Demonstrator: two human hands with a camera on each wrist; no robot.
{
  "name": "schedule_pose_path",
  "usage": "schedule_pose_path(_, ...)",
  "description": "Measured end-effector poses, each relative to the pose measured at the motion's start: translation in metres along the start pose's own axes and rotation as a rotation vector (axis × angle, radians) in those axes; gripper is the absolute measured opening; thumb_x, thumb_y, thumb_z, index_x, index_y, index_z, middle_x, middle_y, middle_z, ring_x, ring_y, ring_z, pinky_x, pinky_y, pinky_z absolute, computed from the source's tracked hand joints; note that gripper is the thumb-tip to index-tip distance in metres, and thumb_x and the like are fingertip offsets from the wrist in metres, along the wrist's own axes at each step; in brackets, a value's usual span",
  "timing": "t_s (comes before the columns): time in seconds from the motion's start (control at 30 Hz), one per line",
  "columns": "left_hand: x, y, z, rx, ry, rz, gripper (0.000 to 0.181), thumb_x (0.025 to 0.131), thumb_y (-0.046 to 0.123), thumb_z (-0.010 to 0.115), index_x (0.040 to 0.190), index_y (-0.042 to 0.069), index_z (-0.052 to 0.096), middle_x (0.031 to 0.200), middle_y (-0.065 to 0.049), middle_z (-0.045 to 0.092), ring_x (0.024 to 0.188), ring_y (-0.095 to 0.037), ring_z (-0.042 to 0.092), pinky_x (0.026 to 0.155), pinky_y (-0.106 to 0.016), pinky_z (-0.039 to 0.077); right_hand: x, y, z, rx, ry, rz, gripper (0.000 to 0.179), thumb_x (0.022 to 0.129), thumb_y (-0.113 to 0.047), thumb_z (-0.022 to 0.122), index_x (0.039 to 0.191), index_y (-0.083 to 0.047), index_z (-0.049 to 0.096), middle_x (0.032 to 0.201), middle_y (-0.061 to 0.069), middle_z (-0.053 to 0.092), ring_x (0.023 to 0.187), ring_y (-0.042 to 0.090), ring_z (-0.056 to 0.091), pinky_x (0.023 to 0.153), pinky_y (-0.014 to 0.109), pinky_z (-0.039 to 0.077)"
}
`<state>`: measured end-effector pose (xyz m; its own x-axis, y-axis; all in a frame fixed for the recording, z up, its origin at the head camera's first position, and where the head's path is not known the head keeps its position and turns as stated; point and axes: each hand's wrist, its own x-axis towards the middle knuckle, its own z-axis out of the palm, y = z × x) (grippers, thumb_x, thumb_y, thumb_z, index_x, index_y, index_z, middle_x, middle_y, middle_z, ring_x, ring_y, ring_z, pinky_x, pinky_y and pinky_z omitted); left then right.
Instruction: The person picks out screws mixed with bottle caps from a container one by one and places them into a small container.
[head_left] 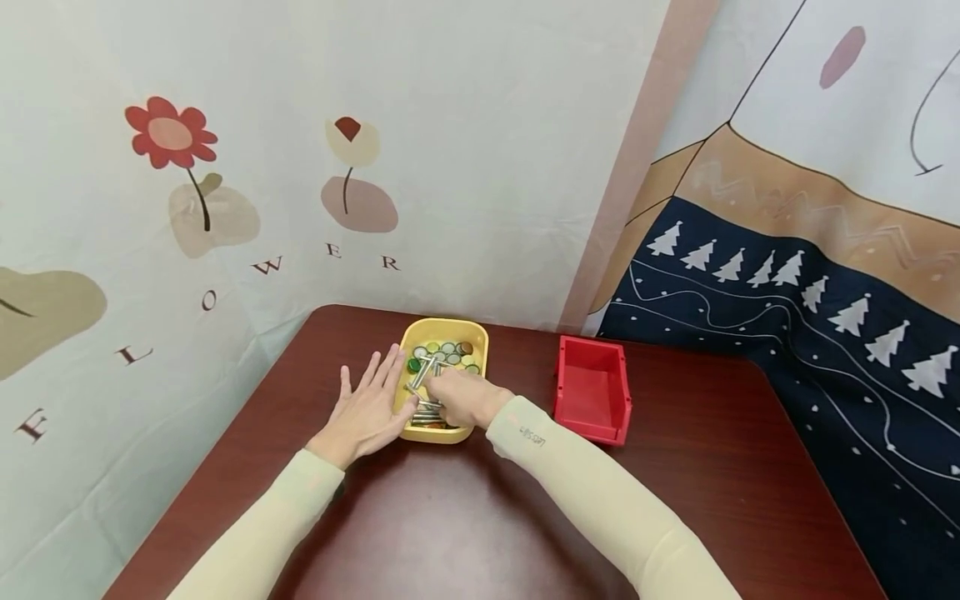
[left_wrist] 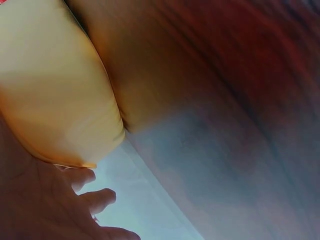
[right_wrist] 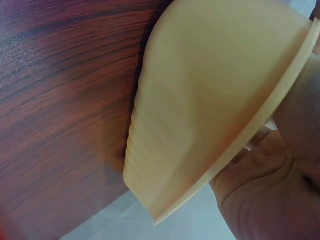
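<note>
A yellow plastic bin stands near the far edge of the table. Inside lie several silvery metal bolts and several round, flat discs in green, clear, yellow and brown. My left hand rests against the bin's left side, its fingers straight and spread. Over the right part of the bin, my right hand reaches in with fingers pointing down among the bolts. Its fingertips are hidden, so whether they pinch a bolt does not show. The right wrist view shows the bin's outer wall beside that hand.
To the right of the yellow bin stands a red plastic bin on the dark reddish-brown table. Behind the table hangs a printed cloth with flowers and letters; a dark blue part with white trees is at the right.
</note>
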<state>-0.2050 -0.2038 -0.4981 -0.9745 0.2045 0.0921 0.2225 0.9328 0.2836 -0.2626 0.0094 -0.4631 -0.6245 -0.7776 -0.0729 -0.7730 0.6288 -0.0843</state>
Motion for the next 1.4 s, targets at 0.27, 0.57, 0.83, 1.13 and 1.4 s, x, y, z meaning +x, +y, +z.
schedule_pose_path(0.27, 0.004, -0.001, 0.002, -0.004, -0.014, -0.008, 0.086, 0.12, 0.052, 0.047, 0.188, 0.01, 0.017, 0.199, -0.011, 0.011, 0.183, -0.047, 0.017, 0.136, -0.092, 0.004, -0.006, 0.004, -0.004, 0.07, 0.083, -0.027, 0.002, 0.109, -0.007, 0.078, 0.11, -0.009, 0.079, 0.092, 0.0, 0.078, 0.078, 0.011, 0.068, 0.07, 0.021, 0.055)
schedule_pose_path(0.57, 0.002, -0.001, 0.006, -0.019, -0.011, -0.01, 0.087, 0.119, 0.051, 0.049, 0.189, 0.01, 0.016, 0.199, -0.011, 0.012, 0.183, -0.048, 0.017, 0.136, -0.092, 0.004, -0.017, 0.009, -0.007, 0.168, 0.146, -0.007, 0.025, 0.107, -0.006, 0.082, 0.131, -0.001, 0.075, 0.11, 0.009, 0.085, 0.09, 0.014, 0.075, 0.079, 0.025, 0.062)
schedule_pose_path(0.83, 0.002, 0.0, 0.008, -0.022, -0.013, -0.002, 0.087, 0.119, 0.051, 0.049, 0.189, 0.011, 0.015, 0.199, -0.011, 0.011, 0.184, -0.047, 0.015, 0.135, -0.093, 0.004, -0.029, 0.021, -0.016, 0.287, 0.171, 0.004, 0.051, 0.106, 0.0, 0.078, 0.155, -0.008, 0.067, 0.1, 0.009, 0.084, 0.082, 0.016, 0.076, 0.083, 0.031, 0.064)
schedule_pose_path(1.13, 0.006, -0.002, 0.002, -0.021, -0.004, -0.006, 0.088, 0.119, 0.05, 0.05, 0.189, 0.011, 0.013, 0.199, -0.011, 0.011, 0.183, -0.048, 0.018, 0.136, -0.092, 0.004, -0.043, 0.036, -0.027, 0.461, 0.182, 0.116, 0.049, 0.103, -0.003, 0.083, 0.15, -0.009, 0.069, 0.094, 0.004, 0.08, 0.08, 0.01, 0.073, 0.074, 0.024, 0.063)
schedule_pose_path(1.4, 0.006, -0.002, 0.002, -0.026, -0.003, -0.004, 0.088, 0.119, 0.05, 0.049, 0.189, 0.012, 0.012, 0.199, -0.011, 0.011, 0.183, -0.048, 0.019, 0.136, -0.092, 0.005, -0.066, 0.055, -0.037, 0.527, 0.231, 0.192, 0.049, 0.101, -0.004, 0.085, 0.146, -0.01, 0.067, 0.102, 0.007, 0.081, 0.089, 0.015, 0.074, 0.086, 0.032, 0.066)
